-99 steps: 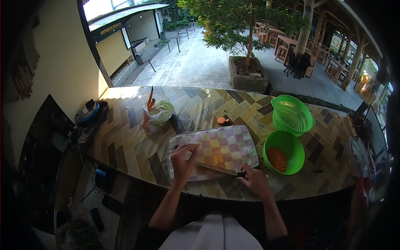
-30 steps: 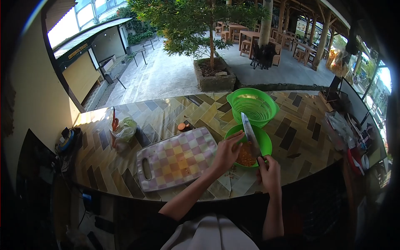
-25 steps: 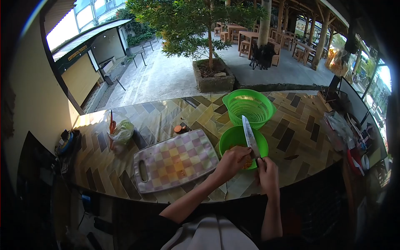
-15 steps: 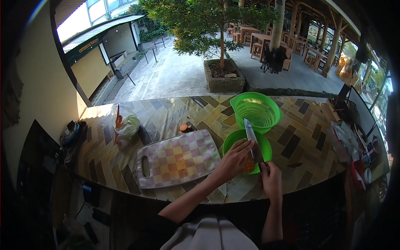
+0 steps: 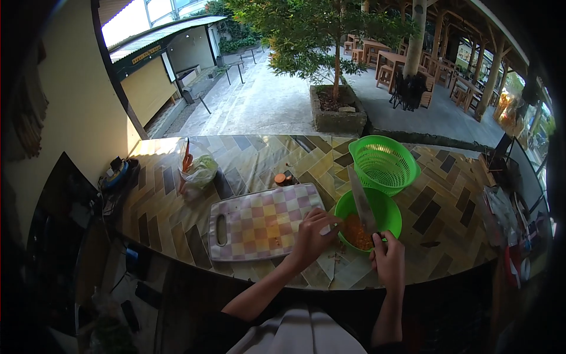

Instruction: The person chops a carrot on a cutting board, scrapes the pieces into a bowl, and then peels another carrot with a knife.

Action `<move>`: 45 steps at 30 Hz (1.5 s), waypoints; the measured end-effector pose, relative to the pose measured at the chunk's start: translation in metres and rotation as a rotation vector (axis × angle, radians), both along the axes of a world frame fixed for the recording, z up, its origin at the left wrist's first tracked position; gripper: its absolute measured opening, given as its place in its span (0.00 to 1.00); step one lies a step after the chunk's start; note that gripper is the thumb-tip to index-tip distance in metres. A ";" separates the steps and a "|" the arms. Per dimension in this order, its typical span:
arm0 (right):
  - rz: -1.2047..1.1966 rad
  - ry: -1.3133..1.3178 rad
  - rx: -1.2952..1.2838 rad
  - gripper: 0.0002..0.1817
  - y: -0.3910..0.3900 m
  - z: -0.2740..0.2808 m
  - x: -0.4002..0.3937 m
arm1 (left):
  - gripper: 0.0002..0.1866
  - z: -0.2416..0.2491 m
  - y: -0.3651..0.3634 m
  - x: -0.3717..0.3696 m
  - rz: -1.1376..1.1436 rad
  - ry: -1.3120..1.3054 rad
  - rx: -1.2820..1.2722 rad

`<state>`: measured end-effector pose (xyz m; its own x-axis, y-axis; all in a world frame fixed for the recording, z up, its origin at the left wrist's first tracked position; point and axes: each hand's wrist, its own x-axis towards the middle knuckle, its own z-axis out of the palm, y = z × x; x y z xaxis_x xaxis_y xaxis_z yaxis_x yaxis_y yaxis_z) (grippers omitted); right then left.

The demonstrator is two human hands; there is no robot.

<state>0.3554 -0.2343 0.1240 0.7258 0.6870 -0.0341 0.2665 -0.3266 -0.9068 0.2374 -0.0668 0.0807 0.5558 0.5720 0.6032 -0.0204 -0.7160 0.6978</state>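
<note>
My right hand [image 5: 388, 253] is closed around the handle of a knife [image 5: 364, 206], its blade pointing up and away over a green bowl [image 5: 389, 214]. Chopped orange bits [image 5: 355, 231], which look like carrot, lie in the bowl. Just left of the bowl's rim is my left hand [image 5: 312, 236], its fingers loosely bent and apart. A small pale patch shows by its fingertips; I cannot make out what it is. Beneath and left of that hand lies a checkered cutting board [image 5: 242, 227] with orange stains and a few bits on it.
A green colander [image 5: 384, 162] stands behind the bowl. Past the board's far edge sits a cut carrot piece [image 5: 280, 179]. A plastic bag [image 5: 199, 171] of vegetables is on the left of the patterned table [image 5: 165, 206]. Plastic packets [image 5: 501, 209] lie at the right edge.
My left hand has come off the knife blade and moved left, toward the board. My right hand still holds the knife above the bowl. The whole view has shifted slightly.
</note>
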 end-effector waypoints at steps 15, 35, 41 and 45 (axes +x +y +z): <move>0.288 -0.037 -0.035 0.15 0.082 -0.129 -0.093 | 0.10 -0.066 0.058 -0.129 0.225 0.344 -0.225; 0.266 0.352 -0.011 0.18 0.081 -0.095 -0.112 | 0.06 -0.070 0.055 -0.117 0.223 0.170 -0.137; 0.132 0.257 0.105 0.16 0.049 -0.040 -0.083 | 0.06 -0.015 0.044 -0.064 0.026 -0.020 -0.051; -0.088 0.078 0.046 0.15 0.020 -0.006 -0.059 | 0.09 0.005 0.018 -0.010 -0.134 -0.025 -0.186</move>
<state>0.2965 -0.2142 0.1184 0.7795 0.6233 -0.0625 0.1671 -0.3031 -0.9382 0.2272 -0.0485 0.0856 0.6207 0.5964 0.5090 -0.1259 -0.5649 0.8155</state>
